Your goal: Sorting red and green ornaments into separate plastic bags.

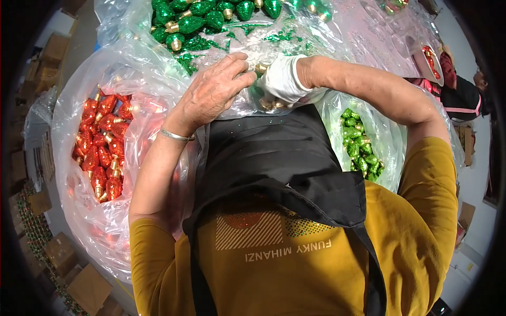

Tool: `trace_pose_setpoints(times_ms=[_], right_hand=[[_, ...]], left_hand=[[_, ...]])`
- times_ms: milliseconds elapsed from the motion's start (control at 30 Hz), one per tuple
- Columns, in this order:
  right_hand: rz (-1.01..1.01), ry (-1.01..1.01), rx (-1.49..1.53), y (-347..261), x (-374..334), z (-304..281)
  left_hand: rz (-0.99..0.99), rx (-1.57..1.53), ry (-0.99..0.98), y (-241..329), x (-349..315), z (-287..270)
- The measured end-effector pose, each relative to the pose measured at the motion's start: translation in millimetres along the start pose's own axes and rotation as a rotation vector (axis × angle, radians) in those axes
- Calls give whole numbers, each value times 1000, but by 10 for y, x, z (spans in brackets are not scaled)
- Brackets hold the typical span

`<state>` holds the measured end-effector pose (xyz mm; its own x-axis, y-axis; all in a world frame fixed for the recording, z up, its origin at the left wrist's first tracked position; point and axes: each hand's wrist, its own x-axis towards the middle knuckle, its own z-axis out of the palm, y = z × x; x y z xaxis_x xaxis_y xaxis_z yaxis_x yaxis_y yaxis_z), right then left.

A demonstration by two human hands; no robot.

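Note:
My bare left hand (224, 87), with a bangle at its wrist, is closed, its fingertips curled together close to the right hand. Whatever lies in them is hidden. My right hand (286, 80) wears a white glove and is closed around a bulb-shaped ornament (261, 69) whose gold cap sticks out toward the left hand. More gold caps (272, 104) show just below the glove, partly under plastic. Beyond both hands lies a pile of glittery green bulb ornaments (213, 20) on clear plastic, with loose green glitter (197, 43) scattered around it.
At the left, an open clear plastic bag (66, 134) holds red glitter bulbs (103, 150). Another bag by my right side contains light green bulbs (361, 142). A clear container (431, 63) with red pieces stands far right, near another person (464, 97). Cardboard boxes (89, 289) line the left.

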<state>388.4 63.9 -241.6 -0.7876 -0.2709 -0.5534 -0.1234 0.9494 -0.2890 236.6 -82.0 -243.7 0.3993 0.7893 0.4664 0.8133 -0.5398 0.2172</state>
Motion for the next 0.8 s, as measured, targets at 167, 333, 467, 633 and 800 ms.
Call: trace_pose_setpoints(times_ms=[167, 333, 467, 633, 800], right_hand=[[100, 117, 117, 179, -128, -16], [154, 222, 299, 296, -215, 4], [189, 214, 222, 346, -186, 28], [504, 182, 813, 90, -343, -144], [451, 67, 349, 102, -295, -46]], left_hand=[[-29, -49, -47, -16, 5, -8], [17, -59, -41, 11, 45, 4], [4, -44, -53, -3, 83, -14], [32, -49, -58, 29, 92, 4], [76, -13, -63, 5, 135, -77]])
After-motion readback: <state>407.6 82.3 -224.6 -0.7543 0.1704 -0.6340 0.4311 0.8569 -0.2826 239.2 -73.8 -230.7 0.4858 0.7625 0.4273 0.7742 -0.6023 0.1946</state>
